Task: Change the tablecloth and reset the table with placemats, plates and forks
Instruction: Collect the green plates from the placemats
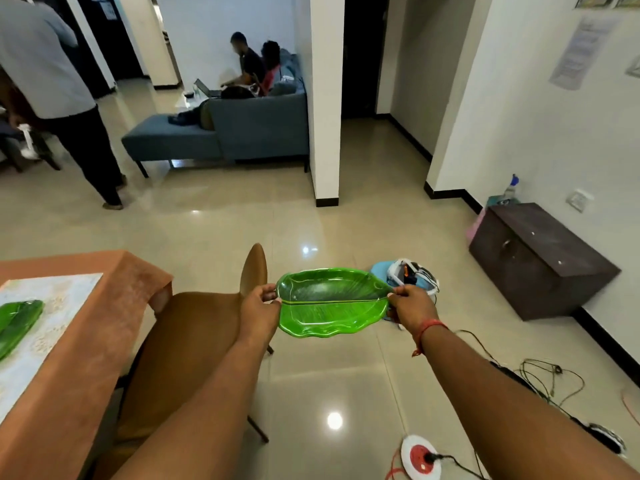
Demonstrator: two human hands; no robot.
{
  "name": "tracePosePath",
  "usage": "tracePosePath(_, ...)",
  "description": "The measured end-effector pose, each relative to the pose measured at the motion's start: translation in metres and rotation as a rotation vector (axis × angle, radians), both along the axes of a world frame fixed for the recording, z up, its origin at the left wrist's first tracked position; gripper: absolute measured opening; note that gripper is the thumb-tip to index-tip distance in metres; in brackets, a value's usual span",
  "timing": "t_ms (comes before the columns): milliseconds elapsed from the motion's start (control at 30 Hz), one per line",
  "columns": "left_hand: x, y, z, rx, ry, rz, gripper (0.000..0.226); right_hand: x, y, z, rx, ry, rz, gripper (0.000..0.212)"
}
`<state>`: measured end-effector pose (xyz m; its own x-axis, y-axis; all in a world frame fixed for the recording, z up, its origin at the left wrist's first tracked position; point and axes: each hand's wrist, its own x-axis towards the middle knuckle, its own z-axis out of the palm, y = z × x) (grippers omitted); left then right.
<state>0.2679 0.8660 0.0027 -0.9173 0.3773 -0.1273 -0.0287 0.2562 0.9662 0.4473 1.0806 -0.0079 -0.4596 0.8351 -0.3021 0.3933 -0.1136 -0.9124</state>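
Gripping opposite ends of a green leaf-shaped plate, the left hand and right hand close thumb over rim (fingers beneath); the plate hangs level above the floor; a brown chair stands at left; beyond it, the orange-clothed table bears a placemat with a second green plate.

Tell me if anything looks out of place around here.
Loose cables sprawl across the floor on the right, near a white extension socket. The green leaf plate is intact, held by the left hand and right hand.
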Motion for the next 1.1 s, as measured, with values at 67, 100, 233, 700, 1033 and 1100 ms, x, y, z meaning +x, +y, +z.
tracePosePath(67, -0.031, 0.023, 0.006, -0.001, -0.009, 0.008, 0.027, -0.032, 0.025, 0.003, 0.004, 0.009, 0.005, 0.013)
tracePosePath(100, -0.046, 0.034, 0.005, -0.007, -0.020, 0.012, 0.026, -0.048, 0.038, 0.002, -0.001, 0.005, 0.010, 0.009)
tracePosePath(233, -0.103, 0.076, -0.005, -0.030, -0.052, 0.022, 0.027, -0.107, 0.087, -0.003, 0.000, -0.017, 0.060, 0.007)
tracePosePath(700, -0.338, 0.274, 0.000, 0.026, -0.084, 0.242, 0.027, -0.385, 0.319, -0.005, -0.041, 0.004, 0.236, 0.018)
tracePosePath(1033, -0.524, 0.322, -0.018, 0.014, -0.101, 0.429, 0.020, -0.608, 0.378, -0.013, -0.025, 0.003, 0.391, 0.019)
tracePosePath(1100, -0.569, 0.324, -0.023, -0.003, -0.090, 0.471, 0.020, -0.655, 0.381, -0.014, -0.021, -0.009, 0.417, 0.018)
